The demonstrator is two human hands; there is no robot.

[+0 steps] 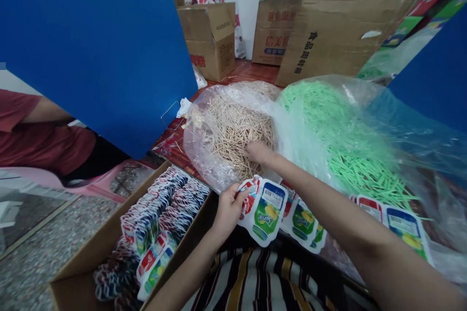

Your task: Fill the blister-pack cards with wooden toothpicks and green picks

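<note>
My left hand (229, 206) is closed on a strip of printed snack pouches (264, 209) with red, blue and green labels, held above my lap. My right hand (258, 151) reaches forward into a clear plastic bag of tan wooden sticks (233, 131); its fingers are buried among the sticks, so I cannot see whether they grip any. More of the same pouches (304, 221) lie under my right forearm. A second clear bag holds green plastic sticks (335, 136) to the right.
An open cardboard box (105, 243) at lower left holds several stacked pouches. Cardboard cartons (211, 39) stand at the back. Another person in a red shirt (36, 141) sits at left. More pouches (397, 223) lie at right.
</note>
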